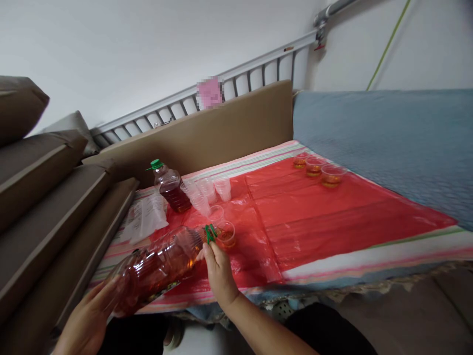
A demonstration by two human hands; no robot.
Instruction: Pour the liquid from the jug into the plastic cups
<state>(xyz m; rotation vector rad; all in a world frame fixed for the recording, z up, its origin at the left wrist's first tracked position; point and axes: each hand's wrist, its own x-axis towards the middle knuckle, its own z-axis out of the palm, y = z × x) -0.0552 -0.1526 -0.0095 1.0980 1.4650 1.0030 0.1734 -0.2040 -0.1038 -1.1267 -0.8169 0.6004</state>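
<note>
The left hand (96, 306) is gripping a clear plastic bottle (175, 246) of reddish-amber liquid (155, 281) near its base, and the right hand (220, 273) is grasping its green plastic neck loop (210, 232). The bottle is slanting toward a round clear plastic cup (228, 237)

A home, surely: brown cushions (44, 197) along the left edge of this striped surface (354, 258), radiator (256, 76) behind its far edge.

– Item one?
– Left hand (93, 309), bare: near left, fingers (113, 290) reaching far and rightward, curved in a grip; its wrist low, toward the near edge.
– Item two?
– Right hand (219, 272), bare: farther right, digits bent, closed in a grip; bare forearm (264, 323) slanting in from near right.
</note>
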